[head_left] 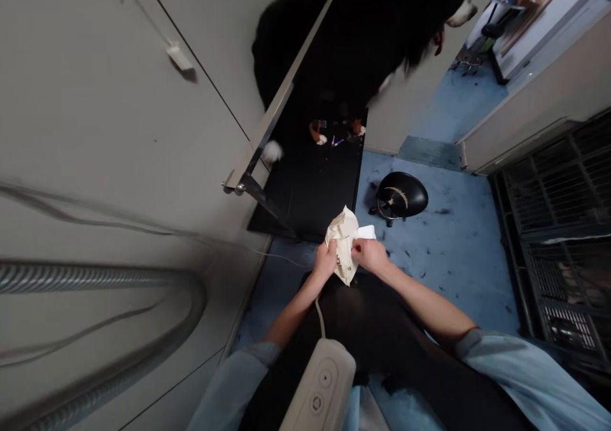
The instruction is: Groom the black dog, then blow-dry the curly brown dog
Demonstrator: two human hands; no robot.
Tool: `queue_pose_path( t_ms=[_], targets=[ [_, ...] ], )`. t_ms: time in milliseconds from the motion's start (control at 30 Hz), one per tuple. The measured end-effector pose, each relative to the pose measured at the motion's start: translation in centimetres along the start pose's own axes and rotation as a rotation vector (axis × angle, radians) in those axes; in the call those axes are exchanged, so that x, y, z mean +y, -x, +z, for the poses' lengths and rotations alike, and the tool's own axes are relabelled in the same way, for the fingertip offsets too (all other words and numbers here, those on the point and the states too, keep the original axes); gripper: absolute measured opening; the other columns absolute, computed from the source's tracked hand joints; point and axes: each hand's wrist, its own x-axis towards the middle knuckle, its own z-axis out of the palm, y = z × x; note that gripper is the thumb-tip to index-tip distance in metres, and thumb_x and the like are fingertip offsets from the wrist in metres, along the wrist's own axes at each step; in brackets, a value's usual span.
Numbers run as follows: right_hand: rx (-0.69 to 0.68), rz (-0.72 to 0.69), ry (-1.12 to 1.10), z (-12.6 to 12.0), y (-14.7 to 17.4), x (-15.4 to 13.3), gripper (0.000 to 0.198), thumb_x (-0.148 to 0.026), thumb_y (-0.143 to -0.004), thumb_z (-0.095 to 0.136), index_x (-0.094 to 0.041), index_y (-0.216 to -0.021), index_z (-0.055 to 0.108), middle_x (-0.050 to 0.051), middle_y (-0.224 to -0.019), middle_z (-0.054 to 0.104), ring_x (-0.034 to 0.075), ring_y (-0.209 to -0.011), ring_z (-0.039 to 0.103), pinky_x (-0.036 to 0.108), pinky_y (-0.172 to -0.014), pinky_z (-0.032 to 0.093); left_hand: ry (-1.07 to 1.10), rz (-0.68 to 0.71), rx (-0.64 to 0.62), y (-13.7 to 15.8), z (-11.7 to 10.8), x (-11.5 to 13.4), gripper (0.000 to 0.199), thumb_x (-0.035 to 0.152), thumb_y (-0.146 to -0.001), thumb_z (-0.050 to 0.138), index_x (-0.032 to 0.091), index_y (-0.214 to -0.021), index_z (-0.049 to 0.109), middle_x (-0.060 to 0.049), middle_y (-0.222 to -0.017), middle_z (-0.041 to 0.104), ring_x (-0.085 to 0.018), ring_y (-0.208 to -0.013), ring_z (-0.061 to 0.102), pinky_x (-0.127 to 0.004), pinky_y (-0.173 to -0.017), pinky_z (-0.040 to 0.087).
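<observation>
Our left hand (325, 260) grips the cream packet (344, 253), just left of our right hand (368, 251), which seems closed on a white piece (366, 232). We're probably midway: piece showing, packet not yet released.

and it's cream for the bag (342, 227) towards five o'clock, dark lettering (338, 260) on it! black dog (367, 36) up at one, pale muzzle (462, 14); blue floor (463, 240) at three, dark-flecked; light-blue sleeves (520, 361) at four and seven; silver-ringed hose (95, 277) at eight; light grey wall (95, 100) at ten!
</observation>
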Motion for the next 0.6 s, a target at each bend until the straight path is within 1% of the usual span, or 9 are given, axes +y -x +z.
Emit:
queue_pose_path(
  t_ms=[67, 133, 233, 300, 367, 467, 533, 600],
  targets=[
    [-0.031, -0.028, -0.076, 0.1, -0.2, 1.4, 0.011, -0.022, -0.075, 0.059, -0.020, -0.068, 0.067, 0.005, -0.071, 0.068, 0.017, -0.067, 0.058, 0.027, -0.063, 0.033, -0.004, -0.036, -0.027, -0.2, 0.6, -0.3, 0.036, 0.040, -0.091, 0.044, 0.014, -0.081, 0.068, -0.011, -0.080, 0.072, -0.023, -0.077, 0.064, -0.030, -0.071, 0.045],
    [-0.080, -0.076, -0.187, 0.1, -0.1, 3.1, 0.011, -0.023, -0.072, 0.061, -0.019, -0.062, 0.061, 0.000, -0.062, 0.061, 0.013, -0.060, 0.050, 0.025, -0.061, 0.031, -0.001, -0.073, -0.054, -0.4, 1.2, -0.7, 0.036, 0.040, -0.091, 0.043, 0.014, -0.078, 0.066, -0.010, -0.077, 0.070, -0.022, -0.073, 0.062, -0.029, -0.068, 0.043],
    [-0.160, -0.152, -0.388, 0.1, 0.3, 5.3, 0.021, -0.028, -0.068, 0.063, -0.020, -0.054, 0.050, -0.004, -0.054, 0.049, 0.010, -0.055, 0.041, 0.023, -0.058, 0.031, 0.026, -0.088, -0.087, -0.5, 2.0, -1.0, 0.037, 0.043, -0.090, 0.045, 0.015, -0.074, 0.064, -0.008, -0.074, 0.069, -0.020, -0.071, 0.059, -0.029, -0.067, 0.042],
    [-0.196, -0.195, -0.529, 0.0, 0.6, 6.4, 0.027, -0.033, -0.065, 0.064, -0.020, -0.050, 0.045, -0.005, -0.053, 0.044, 0.010, -0.055, 0.038, 0.023, -0.057, 0.031, 0.049, -0.079, -0.099, -0.6, 2.5, -1.2, 0.038, 0.047, -0.088, 0.048, 0.016, -0.073, 0.064, -0.007, -0.073, 0.068, -0.020, -0.071, 0.058, -0.028, -0.066, 0.041],
    [-0.216, -0.223, -0.666, -0.3, 0.9, 7.3, 0.029, -0.036, -0.062, 0.065, -0.021, -0.050, 0.043, -0.005, -0.054, 0.044, 0.010, -0.056, 0.039, 0.024, -0.058, 0.033, 0.079, -0.088, -0.098, -0.8, 3.0, -1.6, 0.040, 0.051, -0.086, 0.051, 0.016, -0.072, 0.064, -0.006, -0.072, 0.067, -0.020, -0.069, 0.057, -0.028, -0.064, 0.040],
    [-0.219, -0.220, -0.853, -1.7, 1.3, 8.6, 0.025, -0.039, -0.062, 0.063, -0.021, -0.054, 0.049, -0.003, -0.055, 0.048, 0.011, -0.054, 0.041, 0.025, -0.057, 0.033, 0.181, -0.166, -0.058, -1.4, 3.8, -2.7, 0.040, 0.053, -0.084, 0.055, 0.015, -0.074, 0.065, -0.006, -0.073, 0.068, -0.019, -0.068, 0.057, -0.026, -0.063, 0.040],
    [-0.192, -0.202, -0.960, -3.3, 1.5, 9.6, 0.026, -0.044, -0.065, 0.059, -0.022, -0.057, 0.049, -0.002, -0.056, 0.050, 0.013, -0.054, 0.044, 0.026, -0.057, 0.035, 0.284, -0.255, 0.019, -2.3, 4.1, -3.7, 0.040, 0.052, -0.083, 0.058, 0.014, -0.078, 0.067, -0.008, -0.077, 0.070, -0.019, -0.069, 0.059, -0.026, -0.064, 0.042],
    [-0.152, -0.177, -1.106, -5.4, 1.6, 10.4, 0.028, -0.048, -0.064, 0.058, -0.022, -0.057, 0.047, 0.000, -0.059, 0.052, 0.015, -0.057, 0.048, 0.028, -0.059, 0.039, 0.402, -0.373, 0.128, -3.8, 3.8, -4.7, 0.040, 0.051, -0.085, 0.061, 0.012, -0.084, 0.068, -0.011, -0.083, 0.071, -0.019, -0.074, 0.063, -0.026, -0.067, 0.046]
  ],
)
